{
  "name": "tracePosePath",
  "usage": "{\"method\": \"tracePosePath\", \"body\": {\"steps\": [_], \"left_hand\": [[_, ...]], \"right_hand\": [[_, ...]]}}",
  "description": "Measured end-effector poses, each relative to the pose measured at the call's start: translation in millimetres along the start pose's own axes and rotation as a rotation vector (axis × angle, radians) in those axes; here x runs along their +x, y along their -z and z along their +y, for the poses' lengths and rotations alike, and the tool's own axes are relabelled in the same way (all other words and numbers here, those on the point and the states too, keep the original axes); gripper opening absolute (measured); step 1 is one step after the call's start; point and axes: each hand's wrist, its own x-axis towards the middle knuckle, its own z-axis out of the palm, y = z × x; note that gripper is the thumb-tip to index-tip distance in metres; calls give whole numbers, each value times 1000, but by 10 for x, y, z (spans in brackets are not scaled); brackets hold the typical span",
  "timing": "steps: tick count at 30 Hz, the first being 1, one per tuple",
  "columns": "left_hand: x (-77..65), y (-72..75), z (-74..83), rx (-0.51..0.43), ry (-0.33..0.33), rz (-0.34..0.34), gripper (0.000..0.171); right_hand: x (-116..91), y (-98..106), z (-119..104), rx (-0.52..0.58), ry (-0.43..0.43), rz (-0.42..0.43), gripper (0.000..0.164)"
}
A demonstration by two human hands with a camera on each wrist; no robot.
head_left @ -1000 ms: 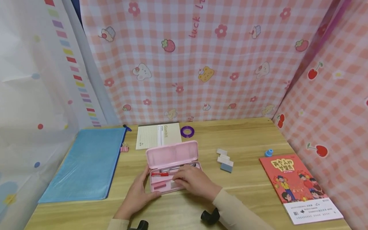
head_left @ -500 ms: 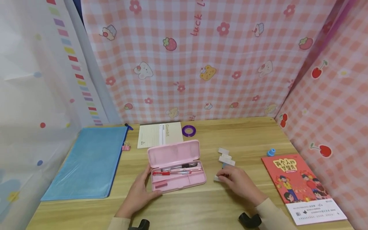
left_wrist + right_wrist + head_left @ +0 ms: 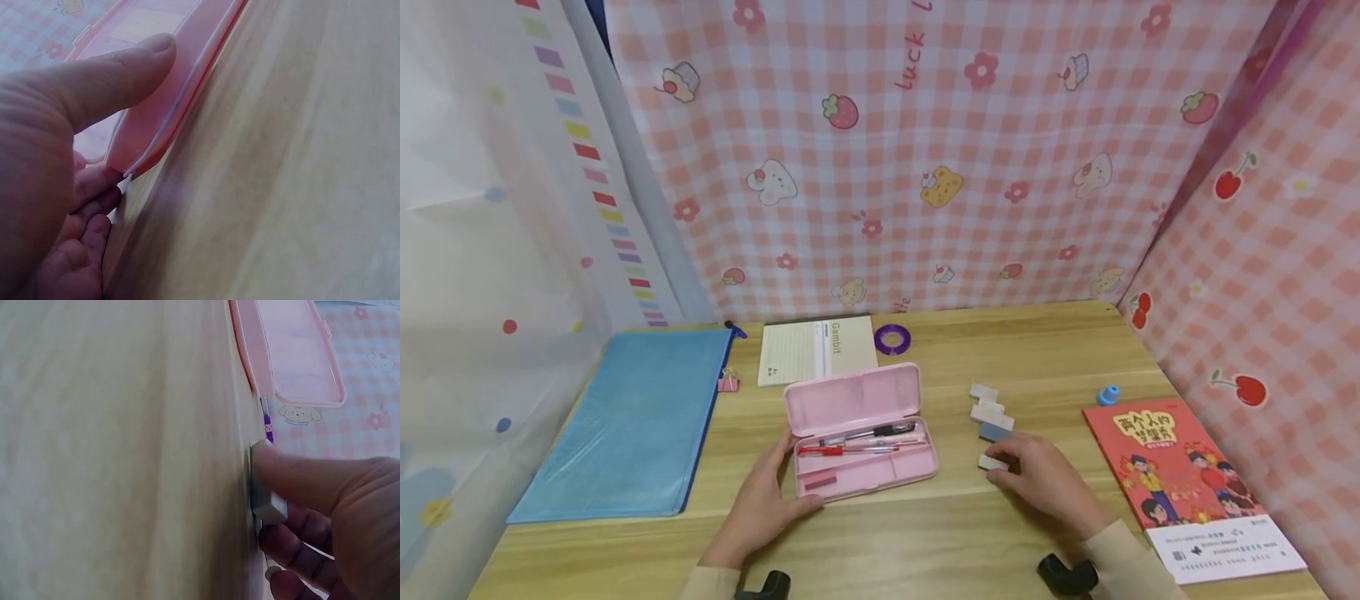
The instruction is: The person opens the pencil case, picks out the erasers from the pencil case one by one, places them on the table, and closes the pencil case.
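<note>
A pink pencil case (image 3: 853,402) lies with its lid up in the head view. My left hand (image 3: 758,504) holds its left end, the thumb over the front rim and the fingers at the side. Inside are a black-capped pen (image 3: 891,430), a red-capped pen (image 3: 822,451) and a small pink block (image 3: 820,480). To the right of the case, my right hand (image 3: 1051,482) pinches a white eraser (image 3: 265,503) between thumb and fingers, low at the tabletop. Just beyond it is a blue-grey eraser (image 3: 993,432), with several white erasers (image 3: 987,414) in a staggered row behind.
A blue folder (image 3: 625,425) lies at the left, with a pink binder clip (image 3: 728,383) beside it. Behind the case are a notebook (image 3: 816,350) and a purple tape roll (image 3: 892,339). At the right are a red book (image 3: 1180,467) and a small blue object (image 3: 1108,395).
My right hand has moved right, out of the pencil case, bringing the white eraser to the table near the blue-grey one. The left hand has stayed on the case.
</note>
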Motion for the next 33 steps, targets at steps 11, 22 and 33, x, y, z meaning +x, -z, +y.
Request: {"method": "tracePosePath", "body": {"steps": [11, 22, 33], "left_hand": [[-5, -4, 7, -7, -1, 3, 122], [2, -4, 3, -14, -10, 4, 122], [7, -5, -2, -1, -4, 1, 121]], "right_hand": [[-21, 61, 86, -91, 6, 27, 16], [21, 102, 145, -71, -10, 53, 15], [31, 97, 179, -44, -12, 52, 14]]}}
